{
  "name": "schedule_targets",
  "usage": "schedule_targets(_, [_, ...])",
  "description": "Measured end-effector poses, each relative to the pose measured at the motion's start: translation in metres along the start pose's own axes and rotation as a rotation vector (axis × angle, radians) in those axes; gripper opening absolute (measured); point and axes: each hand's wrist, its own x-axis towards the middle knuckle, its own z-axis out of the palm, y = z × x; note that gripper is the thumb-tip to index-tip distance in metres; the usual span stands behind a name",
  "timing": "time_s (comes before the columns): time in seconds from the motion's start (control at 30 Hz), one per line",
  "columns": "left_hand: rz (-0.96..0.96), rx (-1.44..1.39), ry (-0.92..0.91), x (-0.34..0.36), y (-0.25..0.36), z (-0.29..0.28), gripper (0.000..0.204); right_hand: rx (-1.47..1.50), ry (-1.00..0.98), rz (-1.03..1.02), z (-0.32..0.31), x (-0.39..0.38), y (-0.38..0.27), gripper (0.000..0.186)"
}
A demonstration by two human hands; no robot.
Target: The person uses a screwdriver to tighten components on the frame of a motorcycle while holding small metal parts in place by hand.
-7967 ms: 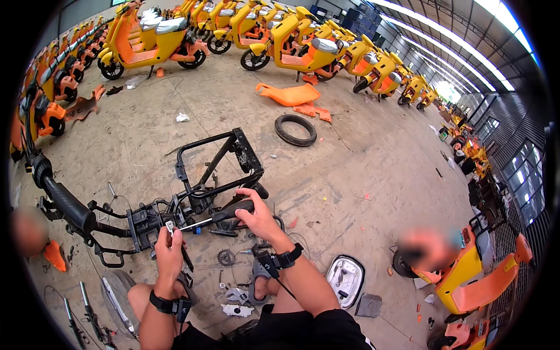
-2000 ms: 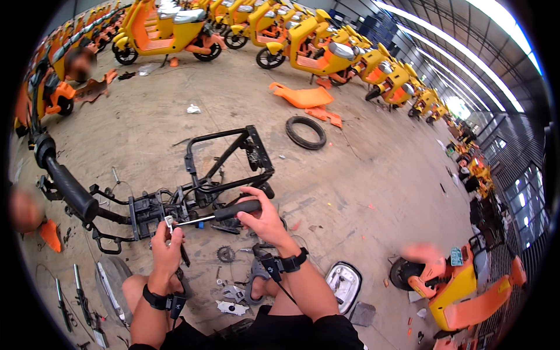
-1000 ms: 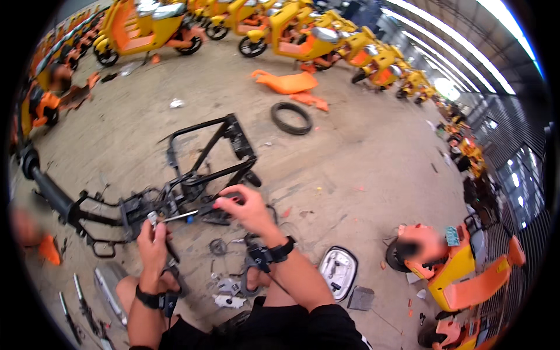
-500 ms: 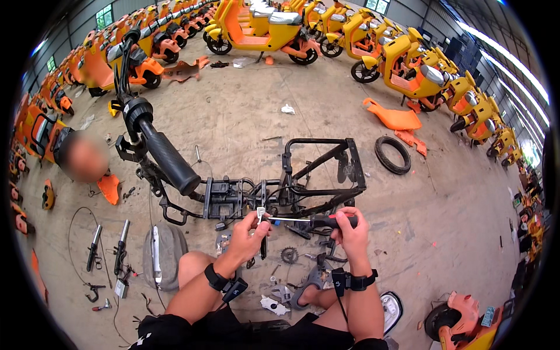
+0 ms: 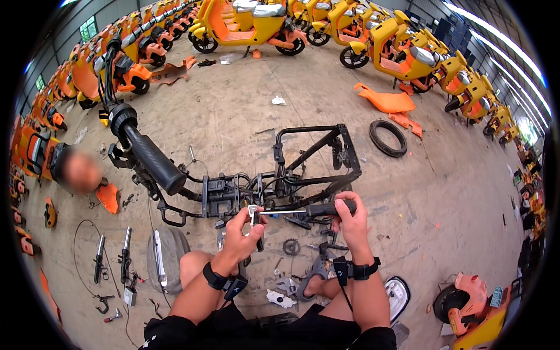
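Observation:
My right hand (image 5: 351, 219) is wrapped round the dark handle of a screwdriver (image 5: 324, 209), whose shaft points left. At the shaft's tip, my left hand (image 5: 242, 233) pinches a small part with a white, bracket-like top (image 5: 252, 211); its dark lower portion is partly hidden by my fingers. Whether the tip is inside the part or only touching it I cannot tell. Just beyond both hands lies a stripped black scooter frame (image 5: 233, 195), its handlebar grip (image 5: 154, 160) rising toward me at the left.
A chain sprocket (image 5: 291, 247), a white plate (image 5: 281, 299) and small hardware lie near my feet. Two shock absorbers (image 5: 125, 254) and a grey bag-like object (image 5: 167, 261) are at the left. A tyre (image 5: 388, 139) and orange panels (image 5: 386, 99) lie far right, before rows of yellow scooters (image 5: 402, 55).
The view has shifted slightly. The screwdriver has turned about its length, its red marking no longer facing up, and its tip stays at the white-topped part.

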Motion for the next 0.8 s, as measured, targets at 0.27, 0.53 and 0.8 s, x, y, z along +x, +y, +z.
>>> schedule_targets(0.27, [0.132, 0.202, -0.036, 0.001, 0.009, 0.0, 0.057, -0.03, 0.01, -0.011, -0.007, 0.0, -0.005, 0.032])
schedule_targets(0.53, [0.142, 0.219, 0.001, 0.002, 0.013, 0.0, 0.059, 0.082, 0.021, -0.198, 0.004, 0.001, 0.0, 0.036])
schedule_targets(0.8, [0.245, 0.346, 0.001, 0.005, 0.009, -0.005, 0.061, 0.135, -0.019, -0.039, 0.004, 0.0, -0.004, 0.033])
